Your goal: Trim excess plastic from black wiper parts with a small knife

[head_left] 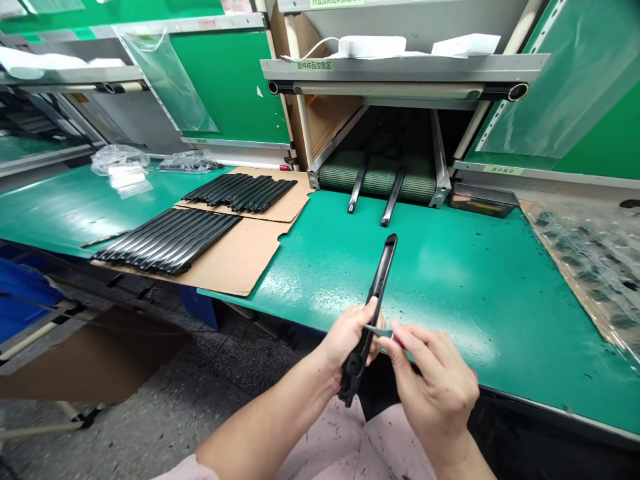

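My left hand (347, 337) is closed around the near end of a long black plastic strip (379, 280), which points away from me over the green table (465, 280). My right hand (433, 377) is pinched on a small thin blade-like tool (379, 330), its tip resting against the strip's edge right beside my left thumb. The strip's near end hangs past the table's front edge, above my lap.
Two rows of similar black strips (170, 239) (240, 192) lie on cardboard sheets (240, 257) at left. Two more strips (393, 197) rest at the mouth of a conveyor (380, 175). A clear plastic parts tray (590, 257) lies at right, bags (120, 160) at far left.
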{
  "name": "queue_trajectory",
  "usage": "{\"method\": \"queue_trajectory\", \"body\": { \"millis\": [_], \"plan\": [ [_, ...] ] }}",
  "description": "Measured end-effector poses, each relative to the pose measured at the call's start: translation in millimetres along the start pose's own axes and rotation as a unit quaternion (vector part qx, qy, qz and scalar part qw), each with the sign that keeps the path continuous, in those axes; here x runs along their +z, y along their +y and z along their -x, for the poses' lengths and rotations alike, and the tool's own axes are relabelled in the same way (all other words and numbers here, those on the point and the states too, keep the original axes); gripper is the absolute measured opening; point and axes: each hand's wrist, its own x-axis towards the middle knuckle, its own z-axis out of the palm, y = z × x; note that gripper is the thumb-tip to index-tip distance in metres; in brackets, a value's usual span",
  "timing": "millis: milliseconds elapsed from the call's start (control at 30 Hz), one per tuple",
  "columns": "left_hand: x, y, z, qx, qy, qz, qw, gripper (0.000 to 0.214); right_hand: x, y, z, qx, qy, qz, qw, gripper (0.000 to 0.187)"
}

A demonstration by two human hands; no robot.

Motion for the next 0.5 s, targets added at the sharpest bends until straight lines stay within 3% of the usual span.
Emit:
{"method": "queue_trajectory", "body": {
  "millis": [67, 133, 300, 367, 433, 500],
  "plan": [
    [-0.5, 0.5, 0.3, 0.016, 0.026, -0.016, 0.999, 0.055, -3.5, -0.5, -1.3, 0.037, -0.036, -0.034, 0.998, 0.023],
    [-0.8, 6.9, 1.3, 0.048, 0.054, -0.035, 0.997, 0.053, -7.2, -3.0, 1.9, 0.084, -0.11, -0.075, 0.988, 0.011],
    [1.3, 25.3, 5.2, 0.099, 0.119, -0.085, 0.984, 0.055, -9.1, -15.0, 15.5, 0.18, -0.214, -0.074, 0.957, 0.03],
    [2.4, 27.0, 6.0, 0.107, 0.141, -0.108, 0.978, 0.056, -6.8, -22.4, 18.2, 0.215, -0.277, -0.11, 0.93, 0.039],
    [3.3, 26.8, 5.9, 0.12, 0.163, -0.116, 0.972, 0.054, -4.8, -29.7, 19.6, 0.219, -0.35, -0.164, 0.896, 0.048],
    [4.3, 27.1, 5.7, 0.142, 0.166, -0.09, 0.972, 0.047, -5.2, -33.1, 20.3, 0.209, -0.372, -0.211, 0.879, 0.048]
  ]
}}
